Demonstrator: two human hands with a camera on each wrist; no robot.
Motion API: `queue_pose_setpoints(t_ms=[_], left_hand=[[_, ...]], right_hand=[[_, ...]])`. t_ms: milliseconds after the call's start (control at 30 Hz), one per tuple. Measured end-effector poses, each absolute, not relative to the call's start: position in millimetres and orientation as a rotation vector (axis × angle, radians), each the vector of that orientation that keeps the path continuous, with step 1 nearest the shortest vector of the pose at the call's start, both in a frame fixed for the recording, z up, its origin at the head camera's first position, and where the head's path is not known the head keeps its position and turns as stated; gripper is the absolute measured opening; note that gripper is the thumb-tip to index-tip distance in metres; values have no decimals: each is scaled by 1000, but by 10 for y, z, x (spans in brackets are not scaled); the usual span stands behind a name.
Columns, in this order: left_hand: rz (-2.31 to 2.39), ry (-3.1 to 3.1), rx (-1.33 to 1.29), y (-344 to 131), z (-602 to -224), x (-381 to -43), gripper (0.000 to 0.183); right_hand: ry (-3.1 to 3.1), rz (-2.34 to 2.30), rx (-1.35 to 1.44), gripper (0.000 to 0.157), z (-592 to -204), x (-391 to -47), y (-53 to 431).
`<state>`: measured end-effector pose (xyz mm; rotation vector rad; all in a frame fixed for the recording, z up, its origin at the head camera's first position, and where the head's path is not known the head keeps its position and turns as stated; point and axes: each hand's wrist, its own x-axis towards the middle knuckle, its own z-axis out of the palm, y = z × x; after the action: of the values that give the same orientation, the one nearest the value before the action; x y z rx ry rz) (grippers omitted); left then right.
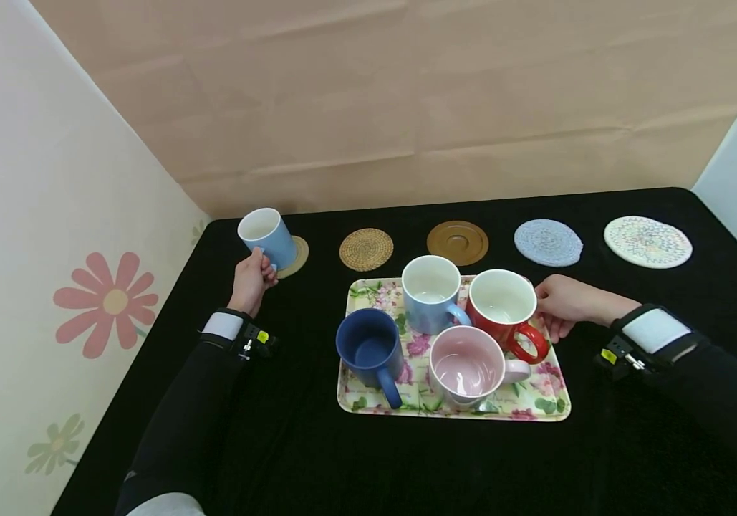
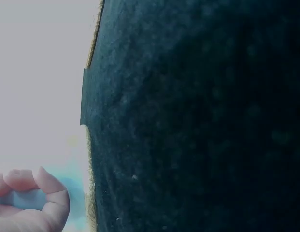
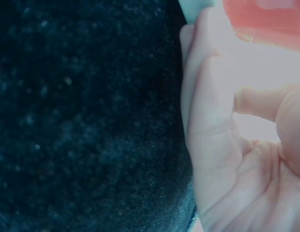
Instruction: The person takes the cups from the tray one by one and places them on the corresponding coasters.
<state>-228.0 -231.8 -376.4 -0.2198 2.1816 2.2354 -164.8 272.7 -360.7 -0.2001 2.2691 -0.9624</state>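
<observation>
Head feed gives me the best look at the left hand (image 1: 252, 281): fingers curled round the handle of a tilted light-blue mug (image 1: 273, 240), which partly hides a straw coaster (image 1: 299, 259), leftmost of 5. I can't tell if mug and coaster touch. Left wrist cam is rougher, just bunched fingers round a pale-blue bit, glare, and straw rims edge-on. The right hand (image 1: 568, 301) is at the right edge of the floral tray (image 1: 358, 393), beside the red mug (image 1: 502, 308), 1 of 4 there. Only its wrist cam shows me the palm, but with the glare I can't tell if it's pinching the tray's rim.
</observation>
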Motion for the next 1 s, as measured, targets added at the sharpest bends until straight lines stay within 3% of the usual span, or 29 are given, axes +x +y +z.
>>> queue_pose_setpoints(t_ms=[700, 900, 1000], left_hand=[[2155, 2163, -190, -2391, -3711, -2261, 42], [1909, 2601, -294, -2420, -3675, -2189, 52], [1896, 2742, -369, -2425, -3625, -2106, 49]], right_hand=[[2272, -963, -200, 24, -3601, -1646, 2732], [2262, -965, -202, 23, -3620, -1651, 2737], [2263, -966, -202, 23, -3616, -1651, 2740]])
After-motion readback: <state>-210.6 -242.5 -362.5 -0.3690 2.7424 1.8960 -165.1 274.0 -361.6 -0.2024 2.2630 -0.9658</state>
